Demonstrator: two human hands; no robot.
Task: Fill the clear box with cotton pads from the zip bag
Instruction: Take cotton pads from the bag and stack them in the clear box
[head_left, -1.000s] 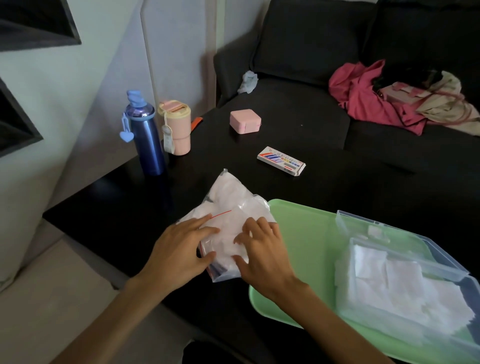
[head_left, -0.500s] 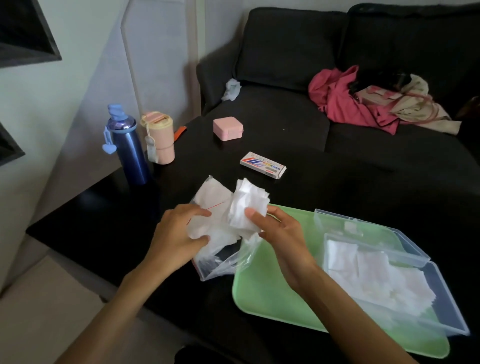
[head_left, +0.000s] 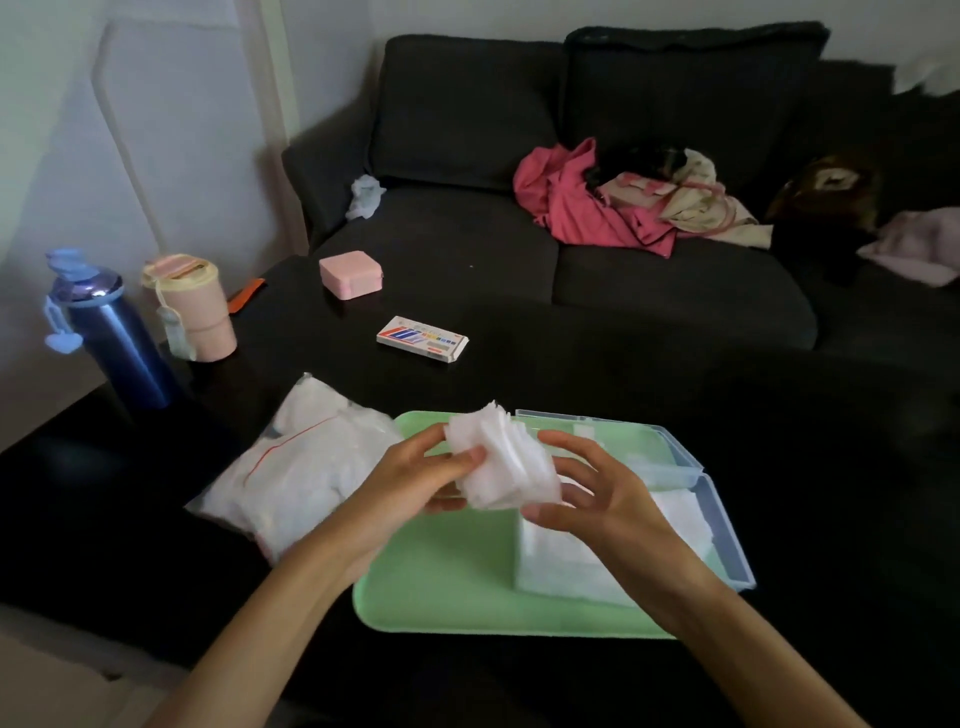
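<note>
I held a fanned stack of cotton pads between both hands, above the green tray and just left of the clear box. My left hand pinched the stack's near-left edge; my right hand cupped its right side with curled fingers (contact at the fingertips was blurred).

Risk noted: the pads were loose and splayed, so an uneven squeeze could shed some onto the tray or the tabletop, and pushing them in crooked could ruck up the layer below.

The clear box sat at the tray's right edge, lid open, already holding a thick layer of pads. The zip bag lay off the tray's left edge, well stocked with pads.
</note>
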